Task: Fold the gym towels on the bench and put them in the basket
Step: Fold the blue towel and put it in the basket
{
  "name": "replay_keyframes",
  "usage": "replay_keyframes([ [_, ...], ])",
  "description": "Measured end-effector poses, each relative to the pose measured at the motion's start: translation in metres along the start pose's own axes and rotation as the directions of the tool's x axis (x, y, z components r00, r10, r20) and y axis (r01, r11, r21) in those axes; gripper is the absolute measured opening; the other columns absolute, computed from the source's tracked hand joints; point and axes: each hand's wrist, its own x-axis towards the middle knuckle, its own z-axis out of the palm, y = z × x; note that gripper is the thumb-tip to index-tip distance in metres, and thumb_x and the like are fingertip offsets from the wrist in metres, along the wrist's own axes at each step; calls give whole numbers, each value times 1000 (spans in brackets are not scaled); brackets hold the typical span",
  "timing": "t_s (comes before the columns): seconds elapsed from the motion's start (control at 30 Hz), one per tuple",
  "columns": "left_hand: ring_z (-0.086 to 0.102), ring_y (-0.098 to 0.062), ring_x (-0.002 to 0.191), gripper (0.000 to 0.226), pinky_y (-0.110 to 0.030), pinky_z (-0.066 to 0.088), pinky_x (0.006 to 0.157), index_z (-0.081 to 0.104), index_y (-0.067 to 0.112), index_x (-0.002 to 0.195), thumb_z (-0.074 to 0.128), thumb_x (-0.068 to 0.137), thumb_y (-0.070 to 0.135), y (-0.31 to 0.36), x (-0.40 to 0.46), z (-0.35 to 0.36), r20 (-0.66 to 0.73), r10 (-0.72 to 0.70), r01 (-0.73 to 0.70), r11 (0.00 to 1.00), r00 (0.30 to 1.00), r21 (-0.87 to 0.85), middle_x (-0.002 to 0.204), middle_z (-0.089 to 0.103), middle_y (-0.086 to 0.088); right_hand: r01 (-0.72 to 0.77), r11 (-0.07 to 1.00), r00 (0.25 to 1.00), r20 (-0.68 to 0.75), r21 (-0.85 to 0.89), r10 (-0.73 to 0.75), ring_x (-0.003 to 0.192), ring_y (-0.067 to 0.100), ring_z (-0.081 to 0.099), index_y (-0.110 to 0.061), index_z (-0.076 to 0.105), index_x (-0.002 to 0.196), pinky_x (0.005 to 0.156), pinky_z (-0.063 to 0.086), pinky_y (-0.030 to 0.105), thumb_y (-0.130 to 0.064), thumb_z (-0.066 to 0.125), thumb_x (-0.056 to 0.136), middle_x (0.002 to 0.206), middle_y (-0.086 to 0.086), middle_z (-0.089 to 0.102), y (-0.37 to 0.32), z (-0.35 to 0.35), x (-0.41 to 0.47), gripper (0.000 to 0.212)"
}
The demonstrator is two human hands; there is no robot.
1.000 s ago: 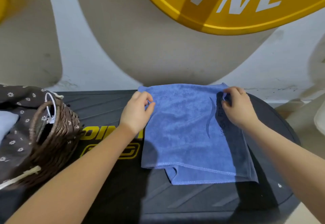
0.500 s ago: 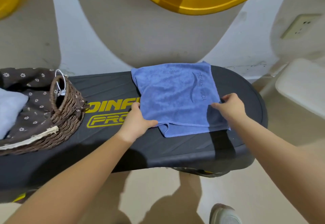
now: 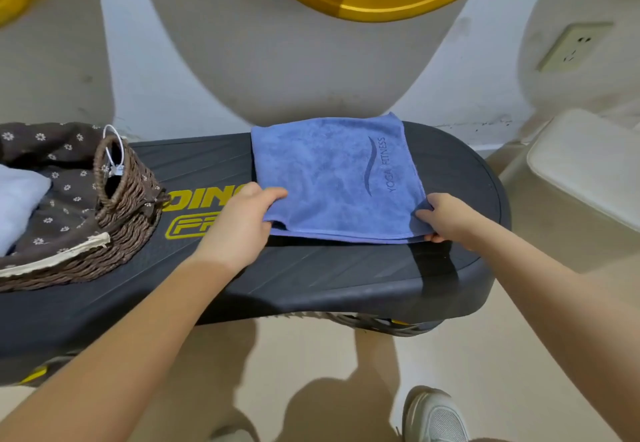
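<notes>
the blue towel [image 3: 332, 178] lies folded at frame centre on the desk [image 3: 346, 268]. the left hand [image 3: 239, 223] and right hand [image 3: 446, 216] pinch its near corners, likely for another fold; the basket [image 3: 131, 206] waits at centre left.

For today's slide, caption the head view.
Both hands, left and right, grip blue towel on bench.

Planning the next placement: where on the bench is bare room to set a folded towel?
Bare bench runs along the near edge in front of the towel, and a strip lies between the basket and the towel, partly taken by the left hand. The right end, past the right hand, is narrow. The basket end is crowded.
</notes>
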Motion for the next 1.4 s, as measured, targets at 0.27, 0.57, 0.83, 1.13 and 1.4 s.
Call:
replay_keyframes([
  [0.27, 47, -26, 108, 27, -33, 39, 78, 56, 19, 113, 46, 90, 9, -19, -23, 11, 192, -224, 109, 873, 955, 476, 116, 44, -5, -31, 994, 999, -14, -110, 29, 54, 19, 50, -9, 53, 70, 48, 43, 24, -23, 62, 88, 65, 10, 54, 4, -7, -3, 24],
  [0.57, 41, -22, 91, 34, -25, 19, 72, 52, 19, 99, 50, 77, -6, -37, -20, 31, 312, 176, -296, 869, 934, 396, 90, 39, 6, -49, 977, 998, 27, -207, 56, 48, 15, 54, -5, 57, 61, 46, 32, 21, -15, 59, 84, 60, 10, 59, 13, -19, -6, 24],
  [0.83, 35, -16, 83, 14, -25, 27, 69, 43, 20, 85, 41, 80, 33, -50, -21, 33, 381, 182, -293, 921, 906, 257, 77, 35, 10, 4, 933, 999, -31, -361, -16, 49, 14, 56, -6, 63, 66, 50, 39, 23, -36, 62, 86, 56, 4, 61, 19, -12, -5, 36],
  [1.13, 38, -15, 82, 13, -25, 29, 62, 40, 25, 90, 46, 84, 15, -51, -19, 28, 490, 165, -309, 923, 856, 230, 77, 37, 14, 9, 910, 995, 94, -415, 33, 45, 20, 32, -8, 43, 50, 44, 23, 22, -19, 62, 77, 51, 8, 38, 11, -11, -5, 35],
  [1.4, 39, -13, 69, 18, -25, 31, 60, 38, 26, 75, 45, 76, 9, -38, -26, 22, 714, 2, -297, 910, 700, 289, 68, 40, 9, -102, 822, 789, 458, -561, 410, 34, 11, 23, -16, 45, 53, 39, 12, 16, -26, 59, 83, 41, -5, 28, 3, -28, -11, 35],
])
